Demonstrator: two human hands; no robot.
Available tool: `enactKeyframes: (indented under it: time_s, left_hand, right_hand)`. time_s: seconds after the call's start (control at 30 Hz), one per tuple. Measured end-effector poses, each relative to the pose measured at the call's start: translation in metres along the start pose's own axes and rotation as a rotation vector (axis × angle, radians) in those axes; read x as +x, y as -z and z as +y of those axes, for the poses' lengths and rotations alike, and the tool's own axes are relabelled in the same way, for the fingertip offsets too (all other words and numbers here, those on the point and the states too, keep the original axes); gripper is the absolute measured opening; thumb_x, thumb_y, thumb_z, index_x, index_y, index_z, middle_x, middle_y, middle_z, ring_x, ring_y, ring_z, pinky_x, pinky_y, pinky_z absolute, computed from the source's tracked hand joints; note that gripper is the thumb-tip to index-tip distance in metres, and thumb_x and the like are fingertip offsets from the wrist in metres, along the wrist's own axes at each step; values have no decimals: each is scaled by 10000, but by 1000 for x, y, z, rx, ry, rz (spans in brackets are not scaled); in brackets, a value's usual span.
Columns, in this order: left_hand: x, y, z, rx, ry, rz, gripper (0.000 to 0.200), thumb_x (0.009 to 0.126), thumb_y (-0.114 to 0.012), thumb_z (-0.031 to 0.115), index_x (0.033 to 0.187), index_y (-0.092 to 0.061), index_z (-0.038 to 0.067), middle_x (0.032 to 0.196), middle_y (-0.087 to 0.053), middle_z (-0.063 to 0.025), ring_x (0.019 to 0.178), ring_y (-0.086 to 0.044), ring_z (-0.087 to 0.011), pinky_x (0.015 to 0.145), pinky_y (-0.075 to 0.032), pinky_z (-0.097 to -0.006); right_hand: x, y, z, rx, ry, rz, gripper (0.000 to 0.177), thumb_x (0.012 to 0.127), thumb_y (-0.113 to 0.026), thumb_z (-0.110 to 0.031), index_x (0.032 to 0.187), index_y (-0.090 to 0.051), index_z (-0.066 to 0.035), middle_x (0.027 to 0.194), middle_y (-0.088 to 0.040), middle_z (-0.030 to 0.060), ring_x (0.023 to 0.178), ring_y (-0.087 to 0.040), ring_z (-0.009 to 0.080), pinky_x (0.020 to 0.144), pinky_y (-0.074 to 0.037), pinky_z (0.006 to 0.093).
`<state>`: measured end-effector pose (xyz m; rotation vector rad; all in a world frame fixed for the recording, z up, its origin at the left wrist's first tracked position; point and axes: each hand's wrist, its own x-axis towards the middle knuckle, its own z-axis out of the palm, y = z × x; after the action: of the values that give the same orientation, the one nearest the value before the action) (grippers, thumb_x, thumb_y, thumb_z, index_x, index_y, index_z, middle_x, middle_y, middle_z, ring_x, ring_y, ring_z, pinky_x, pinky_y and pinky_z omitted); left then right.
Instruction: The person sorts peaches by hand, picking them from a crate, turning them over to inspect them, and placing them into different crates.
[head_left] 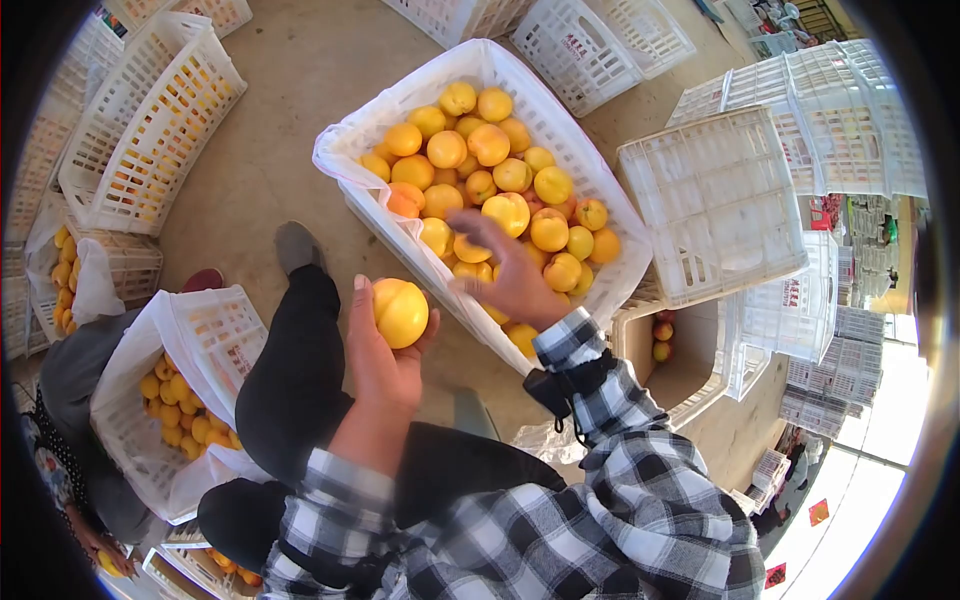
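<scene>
A yellow peach rests in my left hand, held between the thumb and fingers in front of my knees. My right hand is over the near side of the large white crate, its fingers apart and slightly blurred, above the fruit there. Nothing shows in its grasp. The crate has a thin white liner and holds several yellow-orange peaches, some with a red blush.
At lower left stands a lined crate of smaller fruit, beside a seated co-worker's leg. An upturned white crate is right of the large one, above a box holding red fruit. Stacked crates stand at upper left.
</scene>
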<state>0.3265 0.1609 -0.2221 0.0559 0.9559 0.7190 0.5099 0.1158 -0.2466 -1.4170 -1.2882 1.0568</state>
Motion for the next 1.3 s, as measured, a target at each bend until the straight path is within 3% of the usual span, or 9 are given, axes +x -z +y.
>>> enactKeyframes:
  time_s: [0.07,0.17,0.43,0.53,0.8,0.9,1.1,1.2,1.3]
  left_hand:
    - [-1,3,0,4,15,34,349,957,-541,421,1142,-505,127,1079,-559,-54,959,-599,-179,808,-545,-407]
    - [-2,1,0,13,-19,9,330,950,-557,406,1119,-509,127,1087,-554,-48,955,-597,-180,794,-550,-398]
    - [-1,-2,3,25,-16,49,318,945,-575,408,1099,-525,135,1044,-585,-52,974,-614,-213,834,-525,-399]
    - [-2,-3,1,40,-18,22,310,950,-568,398,1110,-520,136,1054,-580,-48,978,-612,-210,838,-524,-404]
    - [-2,-10,1,67,-32,21,289,963,-537,360,1141,-507,134,1079,-558,-38,980,-593,-178,846,-525,-420]
    - [-1,-9,4,75,-41,14,289,963,-534,356,1142,-506,130,1081,-553,-37,981,-584,-171,848,-525,-418]
    - [0,-9,2,70,-48,35,301,961,-543,364,1138,-505,123,1079,-551,-46,991,-577,-170,850,-525,-413]
    - [2,-4,1,107,-42,20,337,969,-520,386,1156,-503,106,1105,-557,-59,1013,-572,-181,871,-516,-413]
    - [11,5,-4,121,53,-79,435,989,-445,431,1228,-486,70,1188,-551,-88,1067,-562,-209,921,-491,-416]
  right_hand:
    - [-1,12,24,-763,-120,205,739,701,-816,-300,1319,-485,-66,1253,-537,144,1180,-508,321,983,-425,419]
    - [0,17,58,-1077,-10,62,707,674,-805,-265,1282,-507,-61,1215,-553,165,1149,-509,350,1001,-402,427]
    - [23,27,59,-990,-10,-18,682,642,-803,-311,1209,-551,-28,1140,-596,162,1067,-568,333,964,-428,420]
    - [40,36,58,-849,-36,391,657,671,-792,-363,1170,-543,-15,1099,-602,192,987,-600,371,865,-491,434]
    - [83,20,103,-1050,-283,454,713,766,-745,-427,1254,-462,9,1196,-535,221,1016,-587,401,871,-487,462]
    - [60,14,95,-1137,-46,540,727,772,-745,-386,1297,-437,10,1220,-533,220,1090,-548,386,944,-439,459]
    - [-11,-4,58,-978,4,406,427,825,-707,-211,1169,-570,2,1140,-600,170,1085,-562,339,916,-459,406]
    - [-28,-13,25,-379,-412,150,475,878,-683,-181,1288,-513,-11,1233,-580,158,1112,-582,239,890,-487,335]
    - [-41,-39,5,406,-288,163,602,856,-720,-202,1363,-439,-38,1314,-526,167,1158,-566,222,961,-462,336]
